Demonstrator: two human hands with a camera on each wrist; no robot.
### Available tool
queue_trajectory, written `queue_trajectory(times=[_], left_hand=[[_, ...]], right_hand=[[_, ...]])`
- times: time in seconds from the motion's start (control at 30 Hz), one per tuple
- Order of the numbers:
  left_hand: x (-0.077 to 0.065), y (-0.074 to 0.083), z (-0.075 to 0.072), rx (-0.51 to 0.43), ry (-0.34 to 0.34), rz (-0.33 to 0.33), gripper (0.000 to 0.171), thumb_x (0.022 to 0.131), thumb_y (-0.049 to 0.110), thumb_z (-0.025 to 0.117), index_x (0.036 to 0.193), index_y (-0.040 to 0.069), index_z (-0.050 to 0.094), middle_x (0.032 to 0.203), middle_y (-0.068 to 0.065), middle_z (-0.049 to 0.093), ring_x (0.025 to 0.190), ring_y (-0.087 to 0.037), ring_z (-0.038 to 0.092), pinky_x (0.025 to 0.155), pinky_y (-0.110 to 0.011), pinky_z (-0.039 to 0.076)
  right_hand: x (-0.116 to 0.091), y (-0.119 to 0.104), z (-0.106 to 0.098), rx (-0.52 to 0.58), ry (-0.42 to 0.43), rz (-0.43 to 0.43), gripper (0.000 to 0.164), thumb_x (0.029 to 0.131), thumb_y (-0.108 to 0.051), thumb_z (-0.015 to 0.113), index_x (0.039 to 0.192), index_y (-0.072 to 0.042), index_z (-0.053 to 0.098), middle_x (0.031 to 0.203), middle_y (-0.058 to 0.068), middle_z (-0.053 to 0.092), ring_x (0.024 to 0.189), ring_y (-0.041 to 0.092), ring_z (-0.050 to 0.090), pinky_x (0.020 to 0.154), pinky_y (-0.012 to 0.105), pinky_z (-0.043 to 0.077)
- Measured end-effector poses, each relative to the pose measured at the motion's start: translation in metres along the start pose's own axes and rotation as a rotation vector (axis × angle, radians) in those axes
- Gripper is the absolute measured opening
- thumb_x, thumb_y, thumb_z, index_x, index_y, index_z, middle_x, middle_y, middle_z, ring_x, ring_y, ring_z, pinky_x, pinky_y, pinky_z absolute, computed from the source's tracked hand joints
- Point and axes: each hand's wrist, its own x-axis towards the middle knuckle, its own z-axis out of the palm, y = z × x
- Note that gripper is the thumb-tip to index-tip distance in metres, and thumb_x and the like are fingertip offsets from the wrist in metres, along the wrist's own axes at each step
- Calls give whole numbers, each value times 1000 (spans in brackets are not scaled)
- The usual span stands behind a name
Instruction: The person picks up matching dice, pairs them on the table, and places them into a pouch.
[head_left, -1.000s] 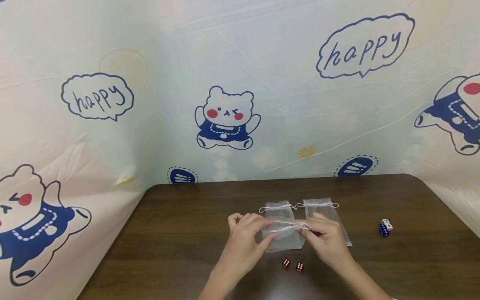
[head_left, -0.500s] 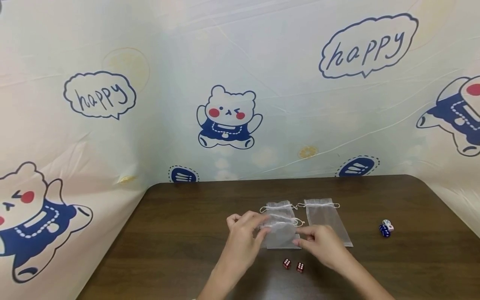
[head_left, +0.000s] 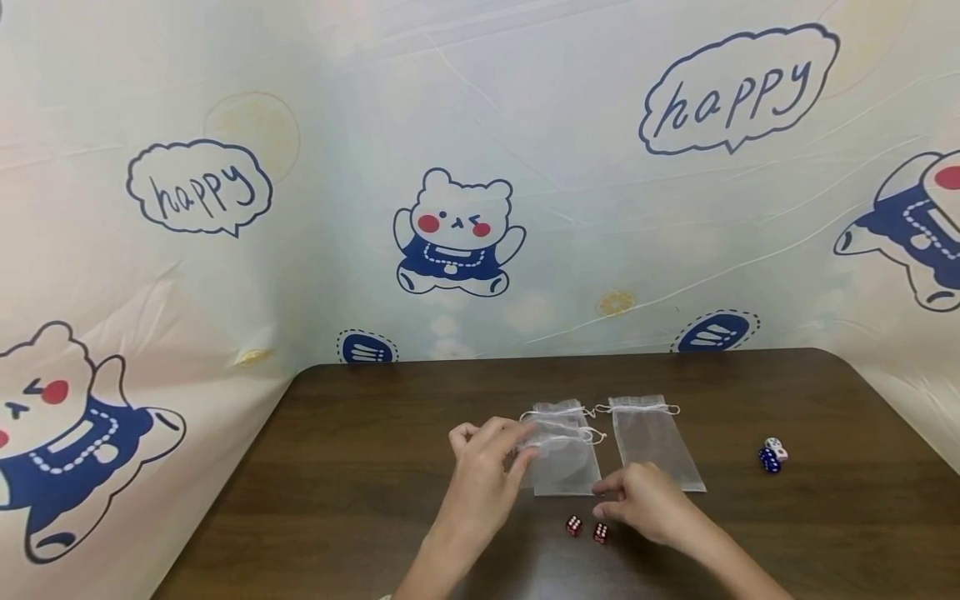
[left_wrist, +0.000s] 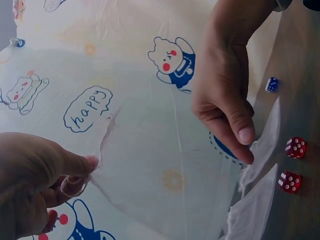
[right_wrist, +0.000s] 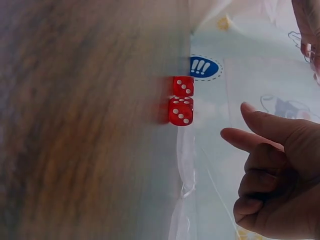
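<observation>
My left hand (head_left: 483, 467) pinches the top edge of a sheer white drawstring bag (head_left: 562, 437) between thumb and fingers, its cord loop hanging at the fingers in the left wrist view. Under it a second sheer bag (head_left: 566, 485) lies flat on the table. Low over the tabletop, my right hand (head_left: 651, 504) holds nothing; thumb and forefinger stand apart while the other fingers curl. Two red dice with white dots, the left die (head_left: 573, 525) and the right die (head_left: 601, 533), sit just in front of its fingertips.
A third drawstring bag (head_left: 660, 450) lies flat to the right, behind my right hand. Farther right, a blue die (head_left: 769, 460) and white dice (head_left: 777, 450) are grouped together. A printed cloth (head_left: 465, 100) hangs behind the dark wooden table (head_left: 360, 467).
My right hand has let go of the held bag's mouth and come down and nearer, beside the red dice. The left hand keeps its pinch on the bag, nearly in place.
</observation>
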Motion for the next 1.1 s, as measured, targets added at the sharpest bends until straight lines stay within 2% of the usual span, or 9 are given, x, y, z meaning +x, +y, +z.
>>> queue_trajectory(times=[0.13, 0.23, 0.3, 0.47, 0.6, 0.8, 1.1], left_hand=[[1, 0, 0, -4, 12, 8, 32, 63, 2, 81, 93, 4, 71, 82, 2, 62, 59, -4, 46, 75, -36, 25], [1, 0, 0, 3, 14, 10, 32, 63, 2, 81, 93, 4, 71, 82, 2, 62, 60, -4, 47, 75, -36, 25], [0, 0, 0, 6, 13, 12, 33, 63, 2, 81, 94, 4, 71, 82, 2, 62, 61, -4, 47, 75, -36, 25], [0, 0, 1, 0, 10, 15, 32, 63, 2, 81, 93, 4, 71, 82, 1, 63, 64, -5, 51, 75, -35, 25], [-1, 1, 1, -6, 6, 14, 32, 63, 2, 81, 94, 3, 71, 82, 1, 63, 65, -6, 52, 75, -35, 25], [-2, 1, 0, -17, 0, 8, 33, 63, 2, 81, 94, 3, 70, 83, 1, 63, 65, -5, 51, 75, -36, 24], [-2, 0, 1, -29, -4, 4, 33, 64, 1, 81, 94, 3, 70, 82, 0, 63, 68, -6, 54, 75, -36, 24]], right_hand=[[0, 1, 2, -68, -52, -10, 18, 72, -20, 76, 87, -9, 74, 65, -5, 63, 63, 8, 57, 56, 28, 45], [1, 3, 3, -115, -91, -9, 17, 70, -22, 77, 83, -12, 75, 83, -4, 70, 81, 18, 64, 68, 36, 48], [1, 4, 4, -117, -112, -1, 16, 69, -22, 78, 81, -13, 75, 82, -3, 70, 79, 19, 64, 67, 37, 48], [0, 8, 6, -114, -133, -12, 10, 66, -24, 80, 69, -19, 72, 71, -11, 66, 65, 7, 57, 57, 31, 44], [-1, 8, 9, -109, -131, -2, 13, 62, -25, 81, 62, -24, 68, 63, -17, 60, 58, 1, 49, 53, 28, 40], [0, 6, 11, -143, -128, 28, 15, 58, -24, 82, 59, -24, 67, 60, -16, 58, 56, 4, 49, 52, 29, 39], [0, 7, 13, -119, -127, 30, 17, 62, -19, 81, 56, -22, 65, 55, -17, 54, 51, 2, 43, 48, 27, 37]])
